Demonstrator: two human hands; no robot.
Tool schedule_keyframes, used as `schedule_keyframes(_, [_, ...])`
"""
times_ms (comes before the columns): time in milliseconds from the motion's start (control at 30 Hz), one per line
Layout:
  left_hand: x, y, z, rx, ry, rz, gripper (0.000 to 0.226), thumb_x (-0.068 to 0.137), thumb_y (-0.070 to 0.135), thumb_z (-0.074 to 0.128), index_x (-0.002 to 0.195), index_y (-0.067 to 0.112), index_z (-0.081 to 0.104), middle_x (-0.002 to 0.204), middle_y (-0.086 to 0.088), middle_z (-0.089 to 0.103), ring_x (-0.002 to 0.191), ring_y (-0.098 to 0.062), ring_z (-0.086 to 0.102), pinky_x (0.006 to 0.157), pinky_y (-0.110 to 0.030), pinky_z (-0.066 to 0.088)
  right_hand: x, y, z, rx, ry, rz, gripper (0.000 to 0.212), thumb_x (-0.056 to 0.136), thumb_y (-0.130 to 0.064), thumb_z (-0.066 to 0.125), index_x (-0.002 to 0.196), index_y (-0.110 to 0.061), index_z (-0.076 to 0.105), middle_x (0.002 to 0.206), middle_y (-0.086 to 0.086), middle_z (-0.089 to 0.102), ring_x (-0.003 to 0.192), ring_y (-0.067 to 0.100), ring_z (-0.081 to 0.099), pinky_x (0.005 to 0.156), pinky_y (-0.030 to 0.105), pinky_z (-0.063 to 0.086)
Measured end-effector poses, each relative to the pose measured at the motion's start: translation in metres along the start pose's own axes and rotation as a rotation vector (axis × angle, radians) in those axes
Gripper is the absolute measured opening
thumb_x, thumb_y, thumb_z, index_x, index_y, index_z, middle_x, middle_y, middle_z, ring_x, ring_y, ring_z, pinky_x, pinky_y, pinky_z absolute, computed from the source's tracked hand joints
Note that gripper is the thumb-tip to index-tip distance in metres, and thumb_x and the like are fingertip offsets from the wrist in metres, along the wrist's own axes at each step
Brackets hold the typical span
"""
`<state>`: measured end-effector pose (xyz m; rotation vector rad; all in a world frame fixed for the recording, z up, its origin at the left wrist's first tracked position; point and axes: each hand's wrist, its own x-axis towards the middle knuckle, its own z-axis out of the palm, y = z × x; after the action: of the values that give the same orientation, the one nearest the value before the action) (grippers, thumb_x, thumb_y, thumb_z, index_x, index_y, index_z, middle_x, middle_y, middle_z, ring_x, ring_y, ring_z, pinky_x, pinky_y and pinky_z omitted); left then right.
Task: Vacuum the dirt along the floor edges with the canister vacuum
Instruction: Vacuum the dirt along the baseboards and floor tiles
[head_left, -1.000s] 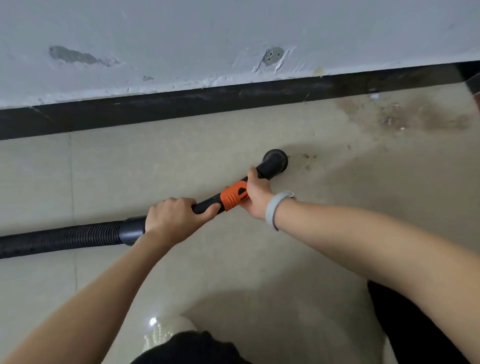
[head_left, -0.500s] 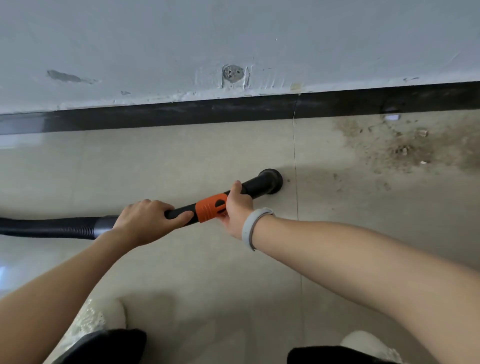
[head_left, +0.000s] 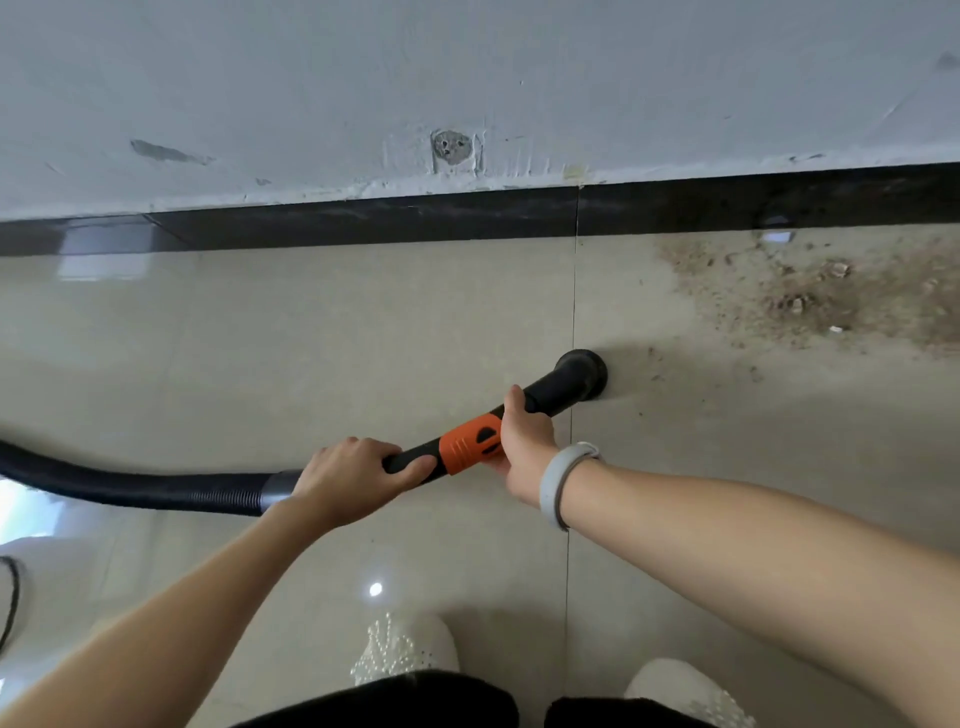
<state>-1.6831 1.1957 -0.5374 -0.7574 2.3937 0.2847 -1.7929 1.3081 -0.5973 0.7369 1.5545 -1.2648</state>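
Both hands on the vacuum wand: left hand (head_left: 353, 475) grips the black tube just ahead of the ribbed hose (head_left: 135, 488), right hand (head_left: 522, 441) holds at the orange collar (head_left: 465, 449). The round nozzle (head_left: 581, 375) sits on the tiled floor (head_left: 311, 338), dirt patch (head_left: 810, 296) near, to its right, by the dark baseboard (head_left: 415, 221).

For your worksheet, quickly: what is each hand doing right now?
Left hand: closed, gripping the black vacuum wand near the hose.
Right hand: closed, gripping the wand at its orange collar.
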Motion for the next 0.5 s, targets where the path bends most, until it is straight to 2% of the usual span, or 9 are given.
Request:
schedule_keyframes(200, [-0.012, -0.025, 0.000, 0.064, -0.030, 0.078, 0.052, 0.087, 0.066, 0.038, 0.062, 0.021, 0.045, 0.060, 0.004, 0.051, 0.058, -0.013, 0.048, 0.054, -0.025, 0.032, -0.025, 0.023, 0.008, 0.109, 0.022, 0.077, 0.057, 0.099, -0.045, 0.038, 0.132, 0.001, 0.042, 0.119, 0.018, 0.056, 0.110, 0.034, 0.057, 0.096, 0.045, 0.049])
schedule_keyframes(367, [-0.029, -0.073, 0.000, 0.096, -0.068, 0.063, 0.058, 0.082, 0.075, 0.034, 0.062, 0.021, 0.046, 0.058, 0.004, 0.050, 0.056, -0.014, 0.047, 0.054, -0.025, 0.033, -0.049, 0.054, 0.044, 0.202, -0.058, 0.165, 0.045, 0.100, -0.043, 0.039, 0.123, -0.005, 0.045, 0.106, 0.013, 0.055, 0.106, 0.030, 0.060, 0.086, 0.040, 0.054])
schedule_keyframes(433, [-0.037, -0.093, 0.003, 0.077, -0.029, 0.005, 0.062, 0.077, 0.077, 0.032, 0.061, 0.019, 0.046, 0.057, 0.003, 0.051, 0.057, -0.015, 0.048, 0.054, -0.027, 0.033, -0.055, 0.059, 0.065, 0.130, -0.074, 0.157, 0.051, 0.099, -0.045, 0.037, 0.124, -0.001, 0.045, 0.116, 0.015, 0.056, 0.109, 0.032, 0.058, 0.093, 0.043, 0.051])
schedule_keyframes(500, [-0.044, -0.103, 0.006, 0.043, 0.018, -0.072, 0.056, 0.084, 0.069, 0.038, 0.062, 0.019, 0.046, 0.060, 0.002, 0.053, 0.063, -0.019, 0.051, 0.056, -0.029, 0.033, -0.056, 0.056, 0.081, 0.055, -0.093, 0.137, 0.054, 0.099, -0.046, 0.035, 0.128, -0.001, 0.044, 0.125, 0.016, 0.055, 0.113, 0.034, 0.057, 0.098, 0.045, 0.047])
